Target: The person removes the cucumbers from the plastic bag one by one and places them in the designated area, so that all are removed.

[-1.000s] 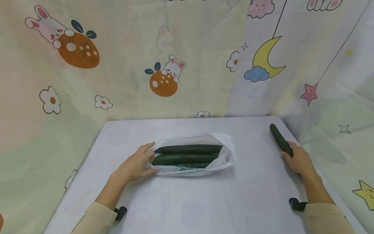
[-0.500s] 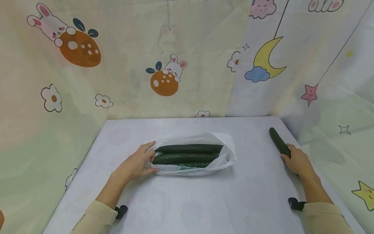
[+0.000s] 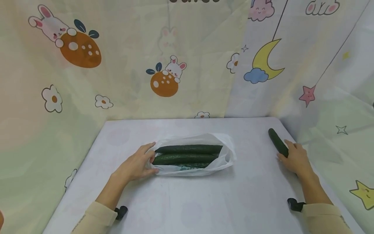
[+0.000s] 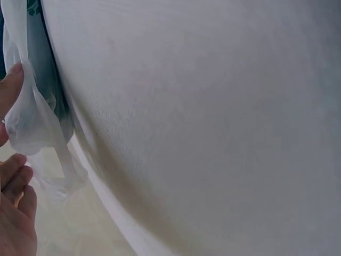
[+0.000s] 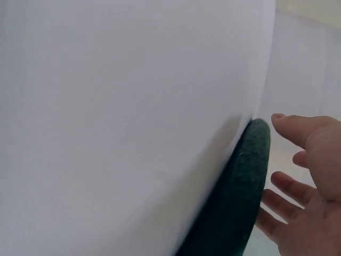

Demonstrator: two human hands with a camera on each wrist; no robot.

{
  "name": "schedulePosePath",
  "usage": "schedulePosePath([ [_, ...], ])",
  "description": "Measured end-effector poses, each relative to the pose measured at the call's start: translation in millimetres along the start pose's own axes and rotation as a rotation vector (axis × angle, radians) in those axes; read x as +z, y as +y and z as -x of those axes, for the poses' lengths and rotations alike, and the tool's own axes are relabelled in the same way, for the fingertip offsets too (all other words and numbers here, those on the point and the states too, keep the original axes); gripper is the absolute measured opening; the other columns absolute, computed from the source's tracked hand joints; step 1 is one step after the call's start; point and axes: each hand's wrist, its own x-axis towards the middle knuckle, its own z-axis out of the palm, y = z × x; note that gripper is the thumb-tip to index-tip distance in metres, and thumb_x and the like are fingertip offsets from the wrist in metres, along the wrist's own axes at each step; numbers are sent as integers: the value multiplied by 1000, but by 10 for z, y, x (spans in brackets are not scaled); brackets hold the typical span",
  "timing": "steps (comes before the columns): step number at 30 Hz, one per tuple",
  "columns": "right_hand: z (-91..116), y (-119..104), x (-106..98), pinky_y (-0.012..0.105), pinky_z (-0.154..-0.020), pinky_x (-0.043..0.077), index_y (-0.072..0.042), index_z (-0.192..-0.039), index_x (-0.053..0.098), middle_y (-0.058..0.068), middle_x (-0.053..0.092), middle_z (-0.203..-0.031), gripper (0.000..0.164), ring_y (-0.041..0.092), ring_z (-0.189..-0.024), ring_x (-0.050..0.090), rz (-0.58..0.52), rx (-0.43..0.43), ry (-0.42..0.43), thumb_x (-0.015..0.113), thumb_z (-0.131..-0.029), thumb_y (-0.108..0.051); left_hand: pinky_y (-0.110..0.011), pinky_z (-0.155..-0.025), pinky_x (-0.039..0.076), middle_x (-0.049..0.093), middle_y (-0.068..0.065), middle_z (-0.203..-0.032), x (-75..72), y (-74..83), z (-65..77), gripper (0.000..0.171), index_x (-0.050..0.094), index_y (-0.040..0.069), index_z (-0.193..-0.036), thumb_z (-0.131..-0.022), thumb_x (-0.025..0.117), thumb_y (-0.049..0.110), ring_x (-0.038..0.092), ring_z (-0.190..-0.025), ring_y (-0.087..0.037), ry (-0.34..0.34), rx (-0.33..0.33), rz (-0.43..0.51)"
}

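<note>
In the head view, a white plastic bag (image 3: 228, 152) lies on the table with its mouth facing up, and several dark green cucumbers (image 3: 187, 159) lie side by side in it. My left hand (image 3: 137, 164) holds the bag's left end, thumb on the near rim and fingers on the far one. Thin film of the bag (image 4: 40, 122) shows by the thumb in the left wrist view. A single cucumber (image 3: 277, 141) lies slanted at the table's right side. Beside its near end is my right hand (image 5: 314, 186), fingers loose and apart, thumb clear of it.
The white table (image 3: 204, 201) has its right edge close to the lone cucumber and right hand. Printed cloth walls (image 3: 125, 81) stand behind and at both sides. A dark wrist-worn device (image 3: 296, 205) sits at each cuff.
The cucumber in my right hand has come down slightly nearer and to the left, and the right fingers have loosened from it. My left hand and the bag have stayed put.
</note>
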Motion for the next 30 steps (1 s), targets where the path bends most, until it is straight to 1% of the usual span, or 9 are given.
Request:
schedulePosePath([
  [4, -19, -107, -19, 78, -92, 37, 14, -146, 35, 50, 38, -130, 71, 68, -113, 39, -26, -40, 40, 70, -93, -19, -35, -75, 48, 37, -13, -163, -12, 1, -16, 44, 50, 25, -86, -79, 89, 43, 42, -144, -37, -14, -10, 12],
  [9, -41, -238, -35, 77, -94, 37, 14, -147, 35, 48, 39, -131, 75, 64, -116, 40, -49, -73, 54, 74, -92, -20, -34, -75, 48, 37, -12, -163, -7, -6, -11, 44, 50, 26, -86, -79, 89, 45, 41, -145, -36, -32, -23, 18],
  [12, -52, -310, -33, 77, -96, 36, 13, -147, 35, 48, 40, -132, 77, 64, -119, 40, -56, -85, 65, 75, -92, -21, -34, -75, 49, 37, -12, -163, -2, -9, -3, 44, 50, 26, -86, -79, 89, 45, 42, -145, -36, -30, -21, 11],
  [17, -71, -392, -40, 79, -98, 36, 10, -151, 33, 47, 37, -136, 80, 63, -122, 39, -60, -72, 56, 75, -93, -26, -34, -76, 49, 37, -12, -163, 2, -11, -1, 44, 50, 26, -86, -78, 89, 44, 42, -145, -36, -27, -22, 8],
  [23, -83, -478, -67, 79, -99, 35, 7, -154, 30, 46, 35, -140, 82, 62, -125, 38, -53, -67, 44, 73, -95, -32, -31, -72, 48, 37, -12, -163, -6, 3, 7, 43, 51, 25, -86, -78, 90, 43, 42, -144, -36, -28, -27, 17],
  [27, -71, -573, -104, 79, -100, 36, 7, -154, 31, 45, 36, -140, 83, 61, -125, 39, -62, -68, 49, 73, -95, -33, -30, -70, 47, 37, -11, -163, -14, 13, 9, 43, 51, 25, -86, -79, 89, 43, 42, -144, -36, -34, -30, 23],
  [30, -60, -641, -131, 78, -100, 36, 8, -152, 32, 46, 37, -139, 82, 61, -125, 40, -74, -85, 67, 74, -94, -31, -30, -71, 47, 36, -11, -164, -12, 13, 6, 43, 51, 25, -86, -79, 89, 44, 41, -145, -36, -40, -34, 24],
])
